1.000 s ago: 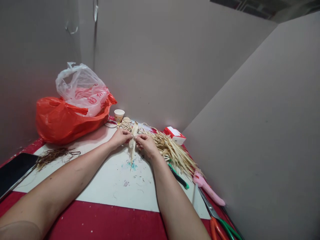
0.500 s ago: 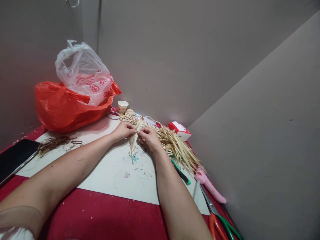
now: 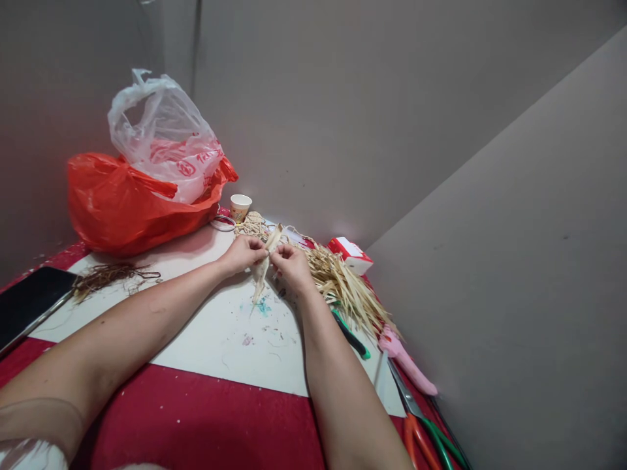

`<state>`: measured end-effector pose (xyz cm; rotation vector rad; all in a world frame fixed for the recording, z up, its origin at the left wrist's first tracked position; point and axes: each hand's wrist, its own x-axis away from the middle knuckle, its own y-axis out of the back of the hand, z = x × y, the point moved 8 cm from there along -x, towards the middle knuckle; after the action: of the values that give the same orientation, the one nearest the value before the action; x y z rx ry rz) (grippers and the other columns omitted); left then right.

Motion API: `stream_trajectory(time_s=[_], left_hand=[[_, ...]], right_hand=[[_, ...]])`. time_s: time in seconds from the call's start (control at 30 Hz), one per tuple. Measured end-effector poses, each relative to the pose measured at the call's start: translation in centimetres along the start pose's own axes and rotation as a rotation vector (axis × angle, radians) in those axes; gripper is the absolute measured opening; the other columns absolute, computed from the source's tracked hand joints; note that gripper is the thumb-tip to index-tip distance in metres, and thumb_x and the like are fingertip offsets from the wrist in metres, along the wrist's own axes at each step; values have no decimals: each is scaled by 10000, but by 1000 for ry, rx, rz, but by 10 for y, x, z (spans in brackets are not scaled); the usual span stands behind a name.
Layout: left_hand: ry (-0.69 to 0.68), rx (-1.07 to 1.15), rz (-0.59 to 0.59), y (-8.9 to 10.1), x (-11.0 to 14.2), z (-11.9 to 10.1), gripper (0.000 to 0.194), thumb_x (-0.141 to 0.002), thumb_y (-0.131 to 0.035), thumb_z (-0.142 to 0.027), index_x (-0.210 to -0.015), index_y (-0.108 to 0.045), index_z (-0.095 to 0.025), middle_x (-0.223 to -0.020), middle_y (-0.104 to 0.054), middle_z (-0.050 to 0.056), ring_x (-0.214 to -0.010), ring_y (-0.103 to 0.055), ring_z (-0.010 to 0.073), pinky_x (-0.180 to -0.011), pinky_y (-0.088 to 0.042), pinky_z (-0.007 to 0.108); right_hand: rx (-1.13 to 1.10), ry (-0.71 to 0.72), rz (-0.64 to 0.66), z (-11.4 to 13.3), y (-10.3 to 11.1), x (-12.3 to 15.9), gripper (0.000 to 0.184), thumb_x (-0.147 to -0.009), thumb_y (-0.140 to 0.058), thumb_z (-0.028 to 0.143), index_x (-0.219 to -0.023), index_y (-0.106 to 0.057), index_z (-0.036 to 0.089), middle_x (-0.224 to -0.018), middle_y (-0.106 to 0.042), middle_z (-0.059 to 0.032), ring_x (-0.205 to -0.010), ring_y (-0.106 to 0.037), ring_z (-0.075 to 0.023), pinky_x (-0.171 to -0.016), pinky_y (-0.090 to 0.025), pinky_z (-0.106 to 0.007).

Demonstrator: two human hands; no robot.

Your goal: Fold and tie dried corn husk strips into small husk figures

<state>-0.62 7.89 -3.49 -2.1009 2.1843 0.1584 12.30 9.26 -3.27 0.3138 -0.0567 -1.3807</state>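
Note:
A pale, dry strip that looks like corn husk [image 3: 263,275] hangs between my two hands over the white sheet [image 3: 215,349]. Its upper end points away from me, and its tapered end hangs toward me. My left hand [image 3: 243,253] pinches it from the left near its middle. From the other side my right hand [image 3: 292,266] has thumb and forefinger closed at the same spot, almost touching the left fingertips. Just right of my right hand lies a bundle of straw-coloured dried strips [image 3: 347,287].
Plastic bags [image 3: 142,209] stand at the back left, beside a paper cup [image 3: 240,207] and cord [image 3: 252,225]. Dark fibres [image 3: 108,281] and a phone [image 3: 34,303] lie left. At right are a red-white box [image 3: 350,254], green-handled tool [image 3: 351,336], pink glue gun [image 3: 406,362] and scissors [image 3: 416,414].
The view has shifted slightly. Both hands stay at the husk strip with fingers pinched, and its lower end has swung a little to the left.

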Motion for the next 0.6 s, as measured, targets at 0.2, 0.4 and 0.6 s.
stream_trajectory(time_s=[0.2,0.4,0.6], left_hand=[[26,79,-16,0,1,-2,132,-636,-680,-208,-620,-582,-122,-543,-571,-10,-484,-488,76,-505,-386,212],[59,92,22,0,4,1,188,-642,-704,-266,-653,-584,-121,-579,-592,4,-507,-511,84,-515,-395,219],[95,76,39,-4,4,6,132,-663,-680,-222,-669,-595,-120,-577,-581,3,-489,-499,77,-485,-369,206]], right_hand=[[-75,-38,-22,-4,10,-1,123,-609,-623,269,-632,-542,179,-499,-539,39,-437,-464,-86,-401,-346,-196],[-306,-155,69,-8,2,3,371,-560,-772,341,-857,-603,198,-710,-624,22,-573,-590,-112,-431,-445,-197],[-342,-144,37,-5,2,4,310,-551,-796,349,-698,-584,178,-640,-616,26,-514,-558,-85,-421,-450,-182]])
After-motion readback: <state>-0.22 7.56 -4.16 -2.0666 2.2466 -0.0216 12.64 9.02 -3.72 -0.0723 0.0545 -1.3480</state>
